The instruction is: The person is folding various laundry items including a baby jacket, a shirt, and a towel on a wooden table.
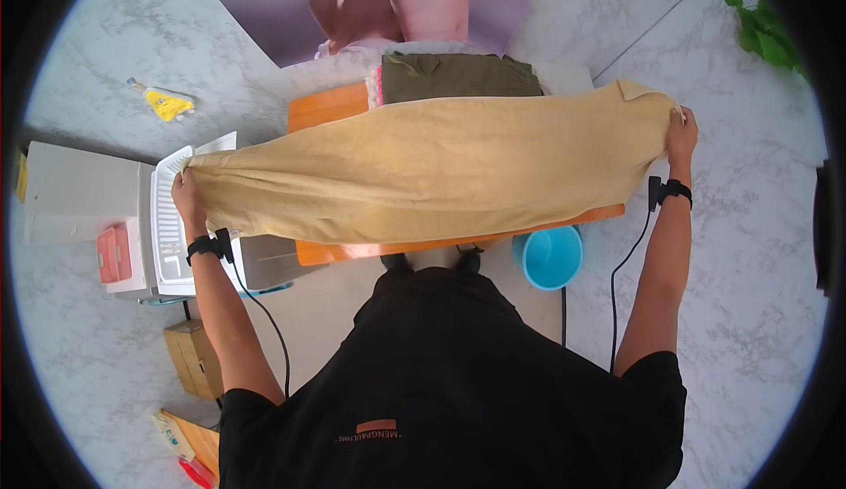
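Note:
A large yellow-tan cloth [436, 165], perhaps a towel, is stretched wide between my two hands, over an orange table [344, 251]. My left hand [189, 197] grips its left end, beside a white plastic basket. At the far right, my right hand [682, 133] holds the other end, where a corner is folded over. Creases run inward from the left end, and the right half is smoother. Behind the cloth lies a folded dark green cloth [462, 76], with something pink and white at its left edge. The tan cloth hides most of the table top.
The white basket [173, 225] stands at the left, next to a white cabinet [86, 191] and a pink container [114, 254]. A blue bucket [548, 258] is on the floor below the table's right front edge. A cardboard box [195, 359] sits lower left. Black cables hang from both wrists.

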Motion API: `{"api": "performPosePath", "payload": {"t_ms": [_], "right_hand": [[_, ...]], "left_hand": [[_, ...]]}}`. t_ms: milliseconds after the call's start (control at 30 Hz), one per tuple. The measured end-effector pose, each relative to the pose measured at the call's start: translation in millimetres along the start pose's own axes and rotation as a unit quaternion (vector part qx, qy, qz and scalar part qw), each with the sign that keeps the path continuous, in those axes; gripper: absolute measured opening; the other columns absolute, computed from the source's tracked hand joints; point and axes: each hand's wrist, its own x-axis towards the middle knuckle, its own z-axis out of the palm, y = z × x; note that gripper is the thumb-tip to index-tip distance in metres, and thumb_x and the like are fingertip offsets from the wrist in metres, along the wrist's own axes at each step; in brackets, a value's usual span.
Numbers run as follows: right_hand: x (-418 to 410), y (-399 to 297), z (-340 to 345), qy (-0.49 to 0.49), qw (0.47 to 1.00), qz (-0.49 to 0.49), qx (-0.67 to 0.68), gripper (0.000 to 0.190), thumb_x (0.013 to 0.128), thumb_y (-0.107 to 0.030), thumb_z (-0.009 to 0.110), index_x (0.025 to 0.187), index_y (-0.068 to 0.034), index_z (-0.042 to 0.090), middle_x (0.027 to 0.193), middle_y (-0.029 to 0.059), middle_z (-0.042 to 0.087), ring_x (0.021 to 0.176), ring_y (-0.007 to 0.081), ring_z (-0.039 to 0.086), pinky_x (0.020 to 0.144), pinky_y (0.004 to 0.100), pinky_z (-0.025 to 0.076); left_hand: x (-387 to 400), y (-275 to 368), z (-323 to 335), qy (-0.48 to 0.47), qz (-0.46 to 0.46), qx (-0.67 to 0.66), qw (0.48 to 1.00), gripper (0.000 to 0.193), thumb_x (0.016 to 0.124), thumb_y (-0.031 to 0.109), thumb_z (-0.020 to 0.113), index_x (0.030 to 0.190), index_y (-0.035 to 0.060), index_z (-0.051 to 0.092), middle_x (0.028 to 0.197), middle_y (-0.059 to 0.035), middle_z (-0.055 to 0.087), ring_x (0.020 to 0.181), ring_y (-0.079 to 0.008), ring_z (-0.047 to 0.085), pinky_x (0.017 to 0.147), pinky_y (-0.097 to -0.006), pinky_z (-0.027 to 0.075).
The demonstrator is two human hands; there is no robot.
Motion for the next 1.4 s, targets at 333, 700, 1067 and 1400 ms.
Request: {"api": "performPosePath", "payload": {"t_ms": [333,700,1067,1400], "right_hand": [[-34,47,45,-0.144,0.984,0.080,0.062,0.025,0.096,-0.025,0.067,0.110,-0.004,0.072,0.083,0.0057,0.070,0.074,0.0131,0.061,0.069,0.0309,0.049],[-174,96,133,-0.263,0.961,0.000,-0.079,0.032,0.086,-0.014,0.062,0.117,-0.006,0.070,0.106,0.0165,0.075,0.102,0.0350,0.070,0.088,0.0442,0.055],[-387,-18,202,-0.576,0.816,-0.014,0.055,0.016,0.089,-0.016,0.062,0.090,-0.004,0.071,0.082,0.0127,0.072,0.075,0.0238,0.071,0.067,0.0365,0.056],[-485,-102,207,-0.675,0.649,0.297,0.186,0.036,0.096,-0.013,0.057,0.132,-0.012,0.056,0.093,0.0123,0.071,0.077,0.0196,0.071,0.065,0.0300,0.057]], "left_hand": [[-60,-48,30,-0.109,-0.089,0.088,0.986,0.052,0.099,0.040,0.057,0.107,-0.0096,0.071,0.085,-0.0079,0.069,0.077,-0.0145,0.060,0.069,-0.0333,0.049],[-167,-117,148,-0.317,-0.069,0.182,0.928,0.029,0.095,0.023,0.062,0.111,-0.0009,0.065,0.087,-0.0145,0.068,0.081,-0.0178,0.061,0.074,-0.0377,0.050],[-266,-74,230,-0.444,0.030,0.319,0.837,0.041,0.086,0.018,0.062,0.117,-0.0089,0.055,0.120,-0.0326,0.059,0.111,-0.0505,0.059,0.095,-0.0523,0.051],[-220,25,287,-0.271,0.265,0.472,0.796,0.038,0.085,0.028,0.068,0.109,0.0001,0.060,0.119,-0.0174,0.056,0.112,-0.0371,0.055,0.087,-0.0538,0.050]]}}
